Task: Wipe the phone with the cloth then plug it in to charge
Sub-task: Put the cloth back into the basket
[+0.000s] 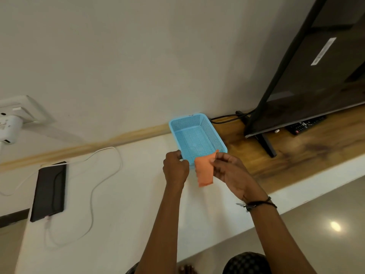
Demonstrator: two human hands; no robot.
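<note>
phone (49, 191): black, flat, cable attached | cloth (204, 171): orange, folded, hanging

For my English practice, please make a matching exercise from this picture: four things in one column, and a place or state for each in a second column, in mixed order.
Things:
1. black flat phone
2. orange folded cloth
3. blue perforated plastic basket
4. black remote control

Places or states:
A. under the television's lower edge
B. pinched in the right hand
C. lying flat with a white cable plugged in
D. its near rim touched by the left hand

Pairs: 1-C, 2-B, 3-D, 4-A
</note>
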